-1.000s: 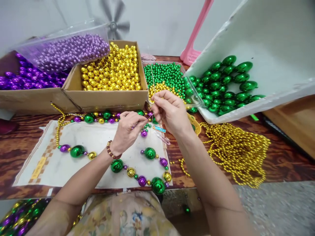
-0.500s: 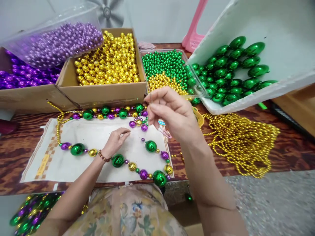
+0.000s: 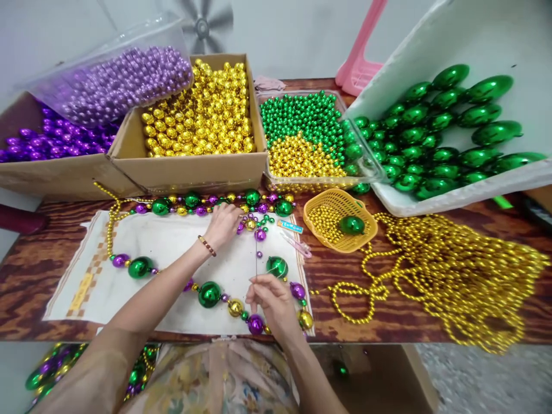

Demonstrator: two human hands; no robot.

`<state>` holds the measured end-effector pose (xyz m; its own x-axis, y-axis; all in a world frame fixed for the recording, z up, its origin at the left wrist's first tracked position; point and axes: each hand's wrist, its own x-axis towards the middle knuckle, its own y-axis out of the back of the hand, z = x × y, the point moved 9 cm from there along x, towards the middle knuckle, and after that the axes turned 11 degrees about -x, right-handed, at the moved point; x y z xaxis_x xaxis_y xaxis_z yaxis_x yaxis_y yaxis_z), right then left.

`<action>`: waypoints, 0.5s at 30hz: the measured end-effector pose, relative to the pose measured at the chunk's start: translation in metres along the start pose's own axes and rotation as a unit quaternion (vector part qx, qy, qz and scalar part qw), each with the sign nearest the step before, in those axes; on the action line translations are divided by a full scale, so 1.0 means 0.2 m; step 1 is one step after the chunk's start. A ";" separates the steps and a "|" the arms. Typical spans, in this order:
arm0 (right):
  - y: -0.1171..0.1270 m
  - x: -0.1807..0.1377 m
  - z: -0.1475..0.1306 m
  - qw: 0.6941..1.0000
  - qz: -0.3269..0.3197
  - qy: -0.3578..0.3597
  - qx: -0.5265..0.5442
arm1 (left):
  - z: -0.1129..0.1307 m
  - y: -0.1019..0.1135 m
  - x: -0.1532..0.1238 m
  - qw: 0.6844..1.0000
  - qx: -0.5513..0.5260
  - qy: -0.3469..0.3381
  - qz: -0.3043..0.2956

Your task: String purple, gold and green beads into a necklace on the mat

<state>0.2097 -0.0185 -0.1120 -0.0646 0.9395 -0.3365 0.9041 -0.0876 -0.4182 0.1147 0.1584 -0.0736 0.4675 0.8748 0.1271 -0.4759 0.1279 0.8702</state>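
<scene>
My right hand [image 3: 272, 302] pinches a thin, straight needle [image 3: 256, 259] pointing up, away from me. A fine thread runs from these fingers toward the large green bead [image 3: 276, 267] at the strand's end. My left hand [image 3: 224, 227] is at the small pile of loose purple, gold and green beads; its fingertips are partly hidden beside a purple bead [image 3: 240, 229]. A small purple bead [image 3: 259, 254] lies by the needle. The strung bead strand [image 3: 210, 294] curves across the white cloth [image 3: 172, 238], passing under my left forearm.
Behind the cloth stand a cardboard box of gold beads [image 3: 185, 172], a clear tub of green and gold beads [image 3: 323, 181] and a white foam box [image 3: 457, 201]. To the right are a yellow basket [image 3: 340, 244] and gold bead chains [image 3: 466, 276].
My right hand has come down from its raised position toward the near side of the cloth, uncovering the yellow basket. My left hand has moved forward and right to the loose beads.
</scene>
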 end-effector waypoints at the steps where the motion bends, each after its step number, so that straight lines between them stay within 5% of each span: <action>1: 0.01 0.00 0.03 1.000 -0.001 -0.003 -0.005 | 0.01 -0.01 0.01 1.000 0.004 -0.004 -0.008; 8: 0.10 0.05 0.07 0.999 0.005 0.006 -0.053 | 0.10 0.19 0.09 0.998 -0.005 -0.064 -0.007; 12: 0.13 0.07 0.07 0.999 0.013 0.008 -0.040 | 0.10 0.05 0.10 0.985 0.046 -0.100 -0.131; 15: 0.14 0.06 0.07 0.999 0.020 0.006 -0.036 | 0.08 -0.09 0.06 0.979 0.073 -0.099 -0.163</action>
<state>0.2278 -0.0136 -0.1389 -0.0230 0.9397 -0.3413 0.9337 -0.1018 -0.3432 0.1415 0.1596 -0.0789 0.7185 0.6895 -0.0914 -0.1726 0.3040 0.9369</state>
